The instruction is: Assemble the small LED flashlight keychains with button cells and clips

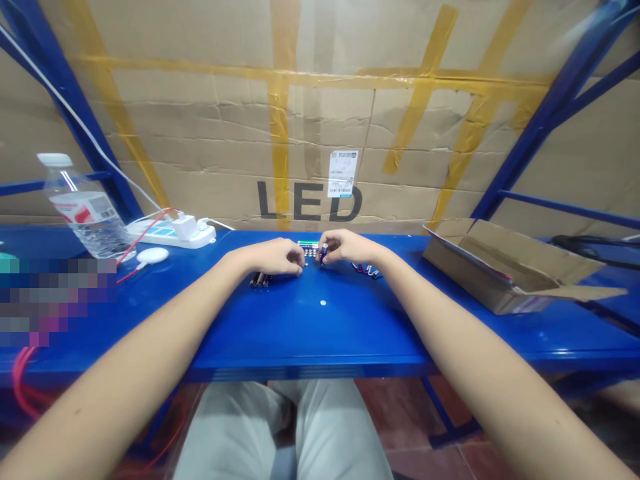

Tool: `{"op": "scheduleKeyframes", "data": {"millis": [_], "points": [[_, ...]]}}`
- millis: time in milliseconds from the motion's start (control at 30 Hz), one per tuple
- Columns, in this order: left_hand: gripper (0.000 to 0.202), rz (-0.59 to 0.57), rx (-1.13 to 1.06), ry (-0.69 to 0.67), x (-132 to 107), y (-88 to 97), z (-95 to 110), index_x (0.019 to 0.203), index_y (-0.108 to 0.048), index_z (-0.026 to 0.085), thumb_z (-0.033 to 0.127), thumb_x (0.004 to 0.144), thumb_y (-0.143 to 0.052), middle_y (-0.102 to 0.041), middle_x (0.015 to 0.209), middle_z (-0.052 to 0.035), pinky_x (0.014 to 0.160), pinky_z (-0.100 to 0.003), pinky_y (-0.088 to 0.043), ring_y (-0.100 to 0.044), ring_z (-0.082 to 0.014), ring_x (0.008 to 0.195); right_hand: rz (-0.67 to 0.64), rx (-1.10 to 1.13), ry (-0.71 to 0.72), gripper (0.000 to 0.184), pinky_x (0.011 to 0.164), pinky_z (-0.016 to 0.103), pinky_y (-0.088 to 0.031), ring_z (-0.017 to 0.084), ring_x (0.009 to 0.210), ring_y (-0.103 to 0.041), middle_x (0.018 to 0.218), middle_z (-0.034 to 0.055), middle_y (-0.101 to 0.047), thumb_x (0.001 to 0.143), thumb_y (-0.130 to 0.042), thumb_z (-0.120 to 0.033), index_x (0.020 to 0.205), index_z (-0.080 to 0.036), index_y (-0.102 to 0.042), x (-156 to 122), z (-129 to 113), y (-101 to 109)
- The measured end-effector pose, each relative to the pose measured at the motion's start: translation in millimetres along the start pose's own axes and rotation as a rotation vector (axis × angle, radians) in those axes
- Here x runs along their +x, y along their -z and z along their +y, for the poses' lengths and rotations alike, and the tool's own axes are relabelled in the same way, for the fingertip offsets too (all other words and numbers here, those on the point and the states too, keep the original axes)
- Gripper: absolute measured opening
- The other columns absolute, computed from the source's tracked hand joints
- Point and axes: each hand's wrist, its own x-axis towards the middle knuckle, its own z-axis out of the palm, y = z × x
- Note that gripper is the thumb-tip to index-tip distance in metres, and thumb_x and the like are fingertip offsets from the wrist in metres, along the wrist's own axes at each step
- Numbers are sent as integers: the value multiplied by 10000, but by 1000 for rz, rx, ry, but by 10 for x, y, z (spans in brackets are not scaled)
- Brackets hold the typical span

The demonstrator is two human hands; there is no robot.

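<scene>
Clutter on the blue surface (320, 333)
A water bottle (83, 213), a white power strip (173, 233) and a round white puck (153, 255) sit far left; an open cardboard box (500, 267) lies right; taped cardboard marked LED (310, 200) stands behind.

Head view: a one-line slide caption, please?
The left hand and right hand meet over a small green board on a blue table.

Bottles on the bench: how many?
1. The clear bottle stands at the far left of the blue bench, beside the white power strip. A blurred patch below it may hide others.
</scene>
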Motion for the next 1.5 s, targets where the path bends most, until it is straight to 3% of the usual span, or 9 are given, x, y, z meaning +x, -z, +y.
{"op": "scheduleKeyframes", "data": {"millis": [133, 200, 433, 600, 700, 900, 1033, 1367, 1500], "points": [[241, 192, 97, -57, 70, -98, -87, 903, -744, 212, 177, 832, -516, -740, 858, -43, 701, -256, -469, -653, -173, 760, -39, 12, -30, 257, 772, 328, -527, 188, 823, -679, 847, 24, -732, 624, -725, -117, 816, -194, -572, 8, 21, -8], [240, 228, 141, -83, 110, -155, -132, 898, -757, 210, 179, 839, -526, -736, 850, -51, 724, -262, -469, -651, -181, 767, -38, -7, -1, 254, 778, 329, -523, 187, 832, -677, 858, 22, -730, 627, -735, -132, 824, -193, -588, 15, 15, -21], [192, 190, 158, -8, 133, -195, -135, 849, -761, 195, 178, 815, -573, -739, 842, -52, 713, -260, -451, -651, -186, 758, -95, -191, 83, 172, 770, 303, -489, 174, 825, -640, 857, 14, -709, 633, -707, -126, 789, -173, -654, 29, -33, -78], [234, 193, 103, 6, 104, -186, -63, 936, -771, 217, 244, 847, -557, -747, 850, -38, 693, -253, -443, -648, -176, 739, -88, -209, 74, 171, 758, 289, -475, 163, 805, -625, 842, 1, -699, 628, -689, -125, 788, -175, -653, 25, -45, -88], [212, 171, 54, 4, 107, -192, -28, 865, -771, 205, 273, 846, -571, -735, 792, -31, 654, -245, -426, -639, -169, 710, -85, -230, 71, 165, 754, 285, -467, 160, 795, -616, 835, 0, -695, 632, -682, -125, 787, -174, -651, 21, -58, -88], [271, 167, 40, 107, 124, -193, 13, 770, -740, 177, 306, 867, -522, -714, 728, -37, 630, -264, -408, -602, -166, 647, -75, -252, 60, 170, 763, 291, -466, 166, 806, -619, 841, 7, -691, 638, -673, -128, 800, -171, -645, 16, -59, -73], [255, 162, 5, 186, 133, -195, 22, 831, -752, 168, 364, 838, -589, -729, 759, -46, 627, -264, -415, -617, -172, 666, -64, -270, 53, 172, 753, 288, -465, 169, 803, -617, 840, 5, -691, 641, -677, -137, 807, -173, -648, 10, -53, -60], [212, 123, 73, 156, 130, -130, -162, 897, -779, 207, 222, 816, -584, -765, 912, -53, 717, -265, -451, -670, -191, 807, -33, -258, 62, 192, 788, 313, -479, 181, 817, -631, 860, 25, -709, 637, -675, -130, 823, -169, -649, 16, -54, -85], [147, 134, 94, 167, 139, -143, -171, 820, -738, 194, 153, 766, -608, -747, 861, -53, 665, -262, -441, -662, -188, 774, -30, -257, 58, 190, 784, 313, -475, 178, 808, -627, 857, 22, -709, 636, -664, -121, 820, -168, -650, 17, -58, -95]]}}
